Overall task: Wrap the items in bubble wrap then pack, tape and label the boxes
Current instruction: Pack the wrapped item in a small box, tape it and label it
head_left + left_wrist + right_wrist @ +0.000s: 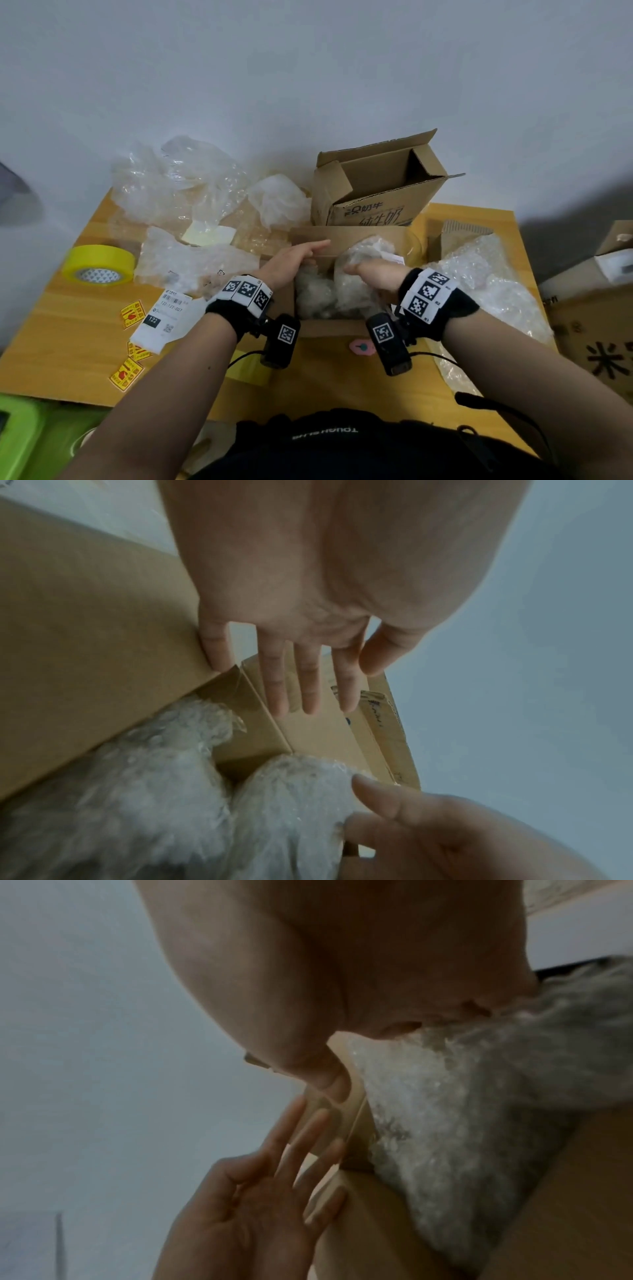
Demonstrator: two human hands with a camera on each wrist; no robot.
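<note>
Left hand (pixel 291 262) flat, fingers straight, pressed on brown cardboard flap (pixel 318 241) of open near box (pixel 329 327), likely keeping opening clear. Right hand (pixel 373 274) curled round grey bubble-wrapped bundle (pixel 356 291), seating it inside beside second wrapped bundle (pixel 313 294). Yellow tape roll (pixel 99 263) well apart, left.

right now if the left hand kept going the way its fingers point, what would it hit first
Probably the far flap of the near box: the left hand is open, its straight fingers already lying along that cardboard. Depth is unclear; the empty milk carton stands behind.
</note>
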